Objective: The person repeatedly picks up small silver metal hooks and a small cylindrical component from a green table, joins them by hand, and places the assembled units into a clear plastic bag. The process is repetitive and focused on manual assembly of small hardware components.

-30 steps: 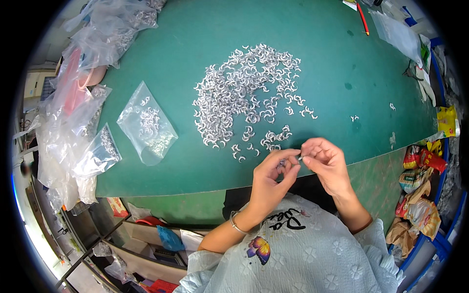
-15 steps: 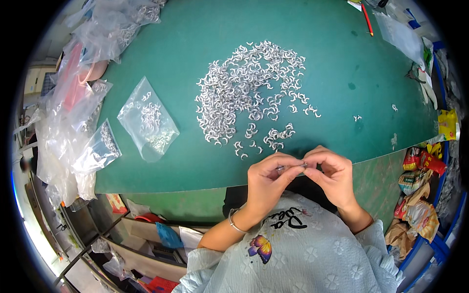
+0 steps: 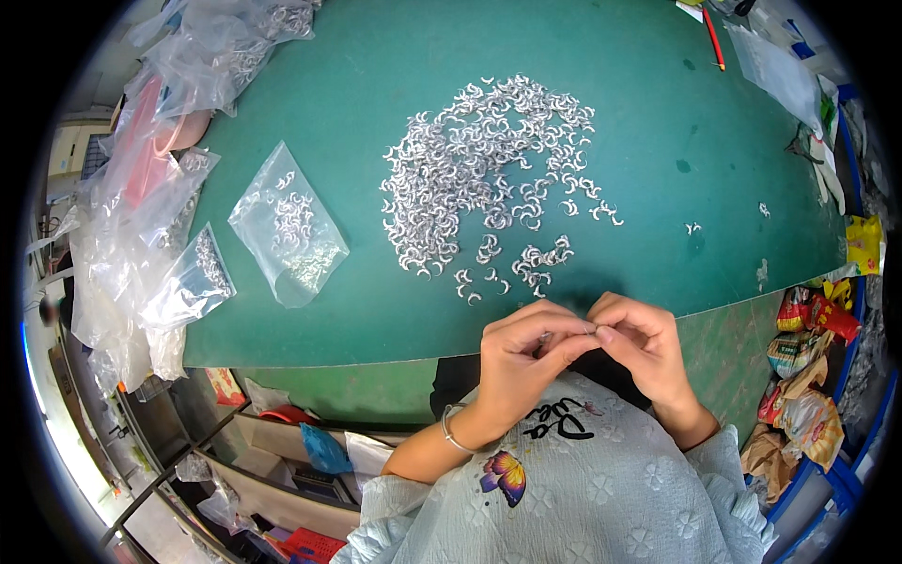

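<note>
My left hand (image 3: 526,350) and my right hand (image 3: 644,340) meet fingertip to fingertip at the near edge of the green table (image 3: 639,85). Both are pinched closed around something tiny at the point where they touch; my fingers cover most of it. Just beyond them lies a wide heap of small silver crescent-shaped pieces (image 3: 451,169). A few smaller clusters of crescents (image 3: 540,261) have strayed toward my left hand. To the left, a clear plastic bag (image 3: 291,226) holds more small silver pieces and lies flat on the table.
Clear plastic bags (image 3: 113,282) crowd the left side, with a pink basin (image 3: 183,133) among them. A red pencil (image 3: 714,42) lies at the far right. Colourful packets (image 3: 799,352) sit off the table's right edge. Below the table, on the left, stands an open drawer unit (image 3: 282,461).
My fingertips have closed tighter together and shifted slightly toward me and to the right. The heap and bags stay in place; the whole view has shifted a little.
</note>
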`<state>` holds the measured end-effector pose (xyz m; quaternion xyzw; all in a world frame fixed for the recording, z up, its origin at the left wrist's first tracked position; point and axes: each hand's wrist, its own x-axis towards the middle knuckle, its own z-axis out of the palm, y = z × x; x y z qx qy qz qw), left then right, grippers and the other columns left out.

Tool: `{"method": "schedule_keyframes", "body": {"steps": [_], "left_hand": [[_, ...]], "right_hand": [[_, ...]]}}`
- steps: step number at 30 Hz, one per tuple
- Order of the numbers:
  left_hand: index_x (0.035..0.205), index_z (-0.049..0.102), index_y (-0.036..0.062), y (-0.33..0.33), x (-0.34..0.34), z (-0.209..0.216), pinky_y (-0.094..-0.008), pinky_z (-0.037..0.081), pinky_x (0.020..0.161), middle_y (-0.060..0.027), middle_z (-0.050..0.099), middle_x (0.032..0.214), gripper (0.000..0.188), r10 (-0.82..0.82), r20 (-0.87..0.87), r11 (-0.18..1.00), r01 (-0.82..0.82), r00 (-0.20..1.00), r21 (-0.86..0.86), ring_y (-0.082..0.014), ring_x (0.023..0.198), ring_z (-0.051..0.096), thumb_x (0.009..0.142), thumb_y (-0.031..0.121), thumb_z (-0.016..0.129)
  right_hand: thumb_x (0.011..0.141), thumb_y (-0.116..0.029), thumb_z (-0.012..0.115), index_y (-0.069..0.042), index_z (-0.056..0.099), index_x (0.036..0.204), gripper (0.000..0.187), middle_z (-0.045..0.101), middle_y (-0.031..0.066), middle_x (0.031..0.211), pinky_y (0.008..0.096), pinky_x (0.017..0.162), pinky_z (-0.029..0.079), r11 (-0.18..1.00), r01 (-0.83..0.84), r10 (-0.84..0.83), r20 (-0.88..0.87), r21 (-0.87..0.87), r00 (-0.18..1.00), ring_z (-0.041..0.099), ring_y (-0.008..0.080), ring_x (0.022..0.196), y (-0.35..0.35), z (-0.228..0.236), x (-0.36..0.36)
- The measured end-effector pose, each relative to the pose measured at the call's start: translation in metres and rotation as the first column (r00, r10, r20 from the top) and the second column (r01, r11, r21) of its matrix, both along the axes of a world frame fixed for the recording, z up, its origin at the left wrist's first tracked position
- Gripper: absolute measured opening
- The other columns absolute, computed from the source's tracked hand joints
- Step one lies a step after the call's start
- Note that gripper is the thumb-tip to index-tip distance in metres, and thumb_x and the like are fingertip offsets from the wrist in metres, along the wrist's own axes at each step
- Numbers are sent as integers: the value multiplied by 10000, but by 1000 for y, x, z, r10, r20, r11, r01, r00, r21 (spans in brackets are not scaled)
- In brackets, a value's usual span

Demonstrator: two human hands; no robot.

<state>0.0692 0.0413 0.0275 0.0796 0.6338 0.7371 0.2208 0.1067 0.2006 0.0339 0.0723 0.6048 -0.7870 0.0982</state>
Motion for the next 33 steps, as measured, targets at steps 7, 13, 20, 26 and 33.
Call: {"method": "schedule_keyframes", "body": {"steps": [7, 13, 20, 26, 33], "left_hand": [[853, 607, -37, -2, 4, -4, -199, 403, 564, -85, 599, 832, 65, 63, 90, 996, -67, 994, 50, -85, 662, 523, 788, -45, 608], [927, 564, -32, -11, -1, -20, -246, 447, 679, -112, 588, 913, 113, 5, 525, 930, -196, 851, 310, -117, 724, 532, 873, 45, 502], [993, 562, -36, -15, 5, -29, -267, 467, 712, -98, 590, 934, 151, 20, 490, 946, -175, 871, 274, -134, 781, 545, 871, 28, 501], [1027, 567, -29, -15, 5, -27, -251, 456, 672, -65, 581, 865, 175, -47, 515, 953, -115, 856, 279, -113, 733, 530, 878, 45, 512], [1013, 576, -29, -14, 6, -32, -240, 448, 656, -49, 577, 830, 170, -28, 528, 963, -119, 849, 242, -104, 706, 519, 887, 68, 516]], "right_hand": [[805, 14, 588, 20, 601, 847, 44, 580, 71, 833, 256, 679, 411, 991, -69, 61, 66, 115, 996, 530, 140, 771, 10, -9, -8], [702, 19, 634, -21, 618, 932, 234, 579, 82, 956, 337, 702, 406, 507, 296, 148, -420, 809, 895, 518, 246, 806, -2, -30, -39], [677, -11, 662, -25, 603, 858, 191, 555, 60, 903, 346, 681, 389, 370, 293, 300, -412, 882, 860, 503, 244, 802, -1, -48, -43], [669, 18, 660, -16, 587, 767, 126, 558, 74, 828, 347, 661, 403, 436, 401, 193, -520, 805, 832, 515, 249, 763, 5, -54, -41], [688, -1, 650, -15, 602, 861, 181, 575, 70, 934, 350, 708, 397, 424, 370, 117, -455, 826, 883, 516, 248, 829, 10, -46, -36]]}}
